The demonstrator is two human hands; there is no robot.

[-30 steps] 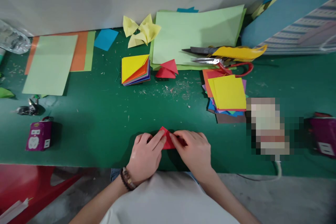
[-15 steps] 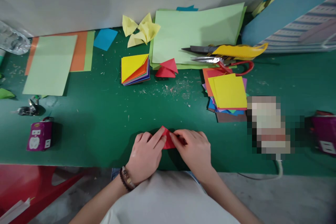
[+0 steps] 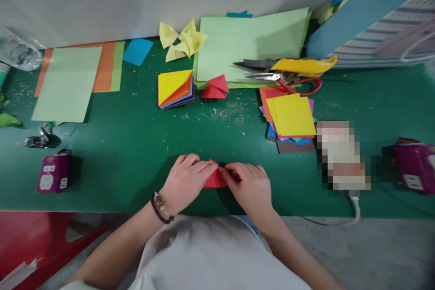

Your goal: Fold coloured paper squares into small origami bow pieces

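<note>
**One red paper [image 3: 214,180] pinched between left hand [image 3: 185,177] and right hand [image 3: 249,186]**

On the green worktop [image 3: 112,145], a purple socket [image 3: 53,173] sits far left. Near the front edge, the left hand's fingers press the paper's left side while the right hand's fingertips grip its right. Farther back lie a folded stack [image 3: 175,89], a red folded piece [image 3: 214,88] and scissors [image 3: 282,77].
</note>
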